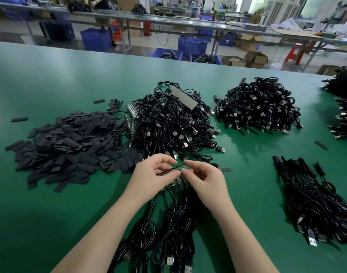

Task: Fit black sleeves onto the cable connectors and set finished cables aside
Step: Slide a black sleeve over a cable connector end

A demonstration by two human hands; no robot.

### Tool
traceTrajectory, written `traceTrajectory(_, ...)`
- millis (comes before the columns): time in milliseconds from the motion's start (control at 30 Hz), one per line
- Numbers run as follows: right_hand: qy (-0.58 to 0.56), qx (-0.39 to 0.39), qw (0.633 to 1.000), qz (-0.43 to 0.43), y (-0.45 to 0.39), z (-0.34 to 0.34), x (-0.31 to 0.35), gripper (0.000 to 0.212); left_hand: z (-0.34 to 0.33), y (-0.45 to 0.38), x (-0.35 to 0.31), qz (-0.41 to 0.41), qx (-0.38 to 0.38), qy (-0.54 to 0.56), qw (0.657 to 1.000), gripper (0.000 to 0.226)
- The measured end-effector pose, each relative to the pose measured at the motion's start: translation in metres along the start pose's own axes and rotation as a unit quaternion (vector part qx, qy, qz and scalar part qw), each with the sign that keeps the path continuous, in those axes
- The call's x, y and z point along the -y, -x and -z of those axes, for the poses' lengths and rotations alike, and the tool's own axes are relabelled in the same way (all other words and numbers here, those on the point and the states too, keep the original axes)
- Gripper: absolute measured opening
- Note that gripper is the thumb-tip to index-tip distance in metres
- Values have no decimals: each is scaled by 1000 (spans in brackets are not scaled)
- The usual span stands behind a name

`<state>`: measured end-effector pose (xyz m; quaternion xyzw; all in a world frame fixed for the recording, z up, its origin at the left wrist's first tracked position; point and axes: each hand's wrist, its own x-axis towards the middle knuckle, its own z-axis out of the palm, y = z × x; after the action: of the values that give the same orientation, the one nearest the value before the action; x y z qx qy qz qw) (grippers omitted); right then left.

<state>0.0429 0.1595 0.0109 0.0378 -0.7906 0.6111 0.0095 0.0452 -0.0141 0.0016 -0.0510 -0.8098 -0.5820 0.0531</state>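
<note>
A green matte tabletop (50, 79) carries a central heap of black cables (172, 123), with flat black sleeves (66, 142) piled left of it.

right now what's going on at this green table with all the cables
A person is working at a green table. Both hands, the left hand and right hand, pinch a strip of small connectors whose cables trail back toward the person. A heap of flat black sleeves lies to the left, a big tangle of cables sits just beyond the hands, and a separate bundle lies to the right.
</note>
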Motion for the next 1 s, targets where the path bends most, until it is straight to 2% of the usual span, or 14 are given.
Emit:
traceTrajectory(300, -47, -48, 998, 13, 2, -4, 1, 15, 5, 0, -12, 55, 15, 67, 996, 31)
traceTrajectory(400, -62, -64, 996, 17, 2, -4, 2, 12, 3, 0, -12, 66, -1, 97, 993, 34)
traceTrajectory(567, -76, -47, 996, 9, 3, -5, 1, 10, -5, 0, -11, 76, -39, 171, 982, 45)
traceTrajectory(833, -62, -32, 997, -12, 1, -1, 1, 2, -6, 1, -12, 67, -51, 141, 986, 40)
traceTrajectory(1000, -46, -36, 998, -11, 1, 1, 1, 6, -5, 2, -12, 60, -53, 107, 991, 39)
